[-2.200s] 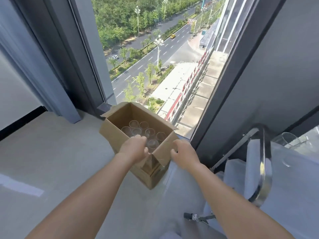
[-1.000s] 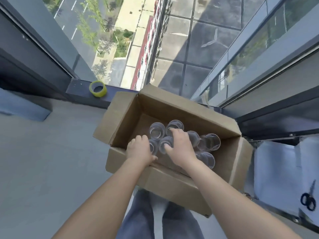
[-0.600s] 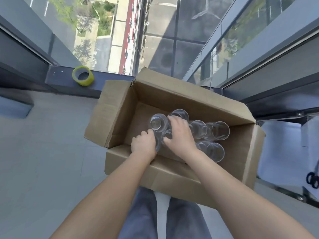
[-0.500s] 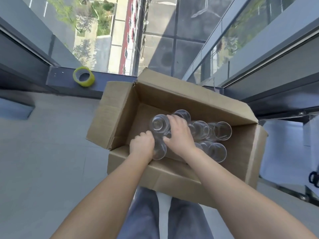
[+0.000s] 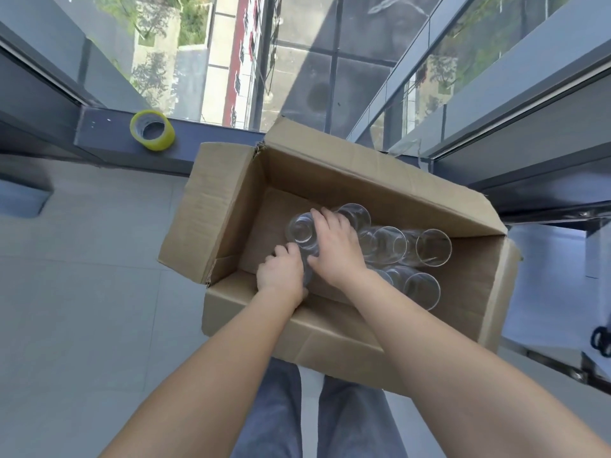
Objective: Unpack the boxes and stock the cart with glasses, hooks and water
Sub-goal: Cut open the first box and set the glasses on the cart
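At the far left, at about ten o'clock from the box, a roll of yellow tape point(image 5: 152, 129) is seen lying on the dark window sill point(image 5: 109, 133), well apart from the work. The open cardboard box point(image 5: 334, 338) is set on the floor against the sill, its flaps folded outward. Inside it, the left hand point(image 5: 281, 276) is curled round the side of one glass, which is largely hidden under the fingers. At one o'clock from that hand and touching it, a second glass point(image 5: 301, 228) is gripped by the right hand point(image 5: 334, 249), whose fingers are wrapped over its far side; its mouth faces up toward the camera, so its long axis is judged near upright, tilted slightly. Both glasses appear to be held, so a straight upward lift seems called for. At three o'clock from the hands, the remaining glasses point(image 5: 429, 247) are packed close together, some touching, and could be knocked as the pair is drawn out. The near wall of the box must also be cleared. At the far right edge, a cart point(image 5: 545, 292) draped in white is partly seen, with scissors point(image 5: 601, 342) on it.
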The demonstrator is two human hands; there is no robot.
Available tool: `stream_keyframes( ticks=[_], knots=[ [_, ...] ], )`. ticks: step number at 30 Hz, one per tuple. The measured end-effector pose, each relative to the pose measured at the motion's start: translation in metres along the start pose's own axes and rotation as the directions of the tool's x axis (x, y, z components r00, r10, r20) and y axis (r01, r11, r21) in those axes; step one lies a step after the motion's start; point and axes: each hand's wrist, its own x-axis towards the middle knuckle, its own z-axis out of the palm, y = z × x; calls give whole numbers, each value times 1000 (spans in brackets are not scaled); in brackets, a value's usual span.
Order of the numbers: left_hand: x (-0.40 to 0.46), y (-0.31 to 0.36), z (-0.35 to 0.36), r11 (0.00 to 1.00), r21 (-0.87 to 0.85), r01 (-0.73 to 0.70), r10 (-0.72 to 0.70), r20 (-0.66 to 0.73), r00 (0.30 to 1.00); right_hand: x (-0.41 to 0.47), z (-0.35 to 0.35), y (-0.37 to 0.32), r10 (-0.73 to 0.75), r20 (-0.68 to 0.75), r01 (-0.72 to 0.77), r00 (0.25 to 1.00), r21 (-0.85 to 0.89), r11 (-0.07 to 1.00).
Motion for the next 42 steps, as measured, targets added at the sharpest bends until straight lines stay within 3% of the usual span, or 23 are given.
stream_keyframes(
  ticks=[6, 11, 16, 21, 24, 29, 34, 42],
  knots=[
    [-4, -24, -17, 996, -77, 53, -51, 25, 998, 11, 1, -1, -20, -31, 23, 999, 83, 996],
    [-6, -39, -28, 980, -151, 129, -133, -18, 991, 18, 8, -1, -41, -11, 39, 999, -140, 989],
    [-7, -42, -30, 975, -187, 121, -135, -61, 989, 20, 12, -8, -50, -72, 37, 996, -167, 985],
    [-17, -36, -35, 978, -189, 90, -108, -87, 990, -1, 9, -7, 51, -188, -30, 981, 114, 993],
    [-27, -33, -46, 979, -194, 63, -84, -102, 991, -20, 1, -9, 109, -251, -17, 962, 341, 940],
    [-52, -25, -68, 976, -220, -14, -28, -188, 982, -54, -23, -11, 236, -333, -3, 913, 573, 820],
    [-85, -4, -93, 931, -332, -151, 37, -326, 945, -91, -51, -6, 318, -403, 14, 858, 638, 770],
    [-156, 69, -116, 883, -340, -324, 154, -443, 883, -178, -87, 35, 459, -471, -23, 753, 679, 734]
  ],
)
